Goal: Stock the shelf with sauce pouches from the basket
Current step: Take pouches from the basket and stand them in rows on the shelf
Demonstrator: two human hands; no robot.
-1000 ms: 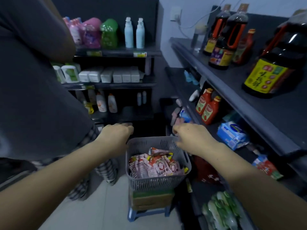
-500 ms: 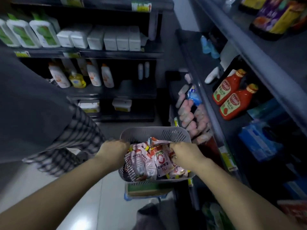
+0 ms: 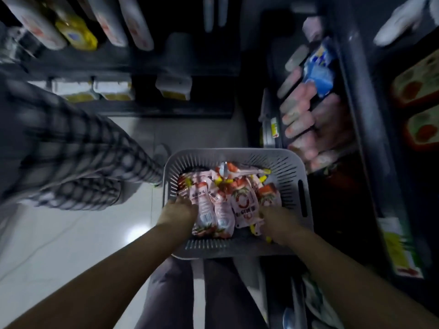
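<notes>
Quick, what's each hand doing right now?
Left hand: on the pouches in the basket, fingers hidden; cannot tell.
Right hand: same, cannot tell.

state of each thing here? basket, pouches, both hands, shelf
basket, upright, holds pouches
pouches, heaped in basket
left hand, in basket against pouches, grip hidden
right hand, in basket on pouches, grip hidden
shelf, partly stocked with pink packs, blurred

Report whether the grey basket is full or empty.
Partly full: sauce pouches lie piled in the grey basket, below its rim.
</notes>
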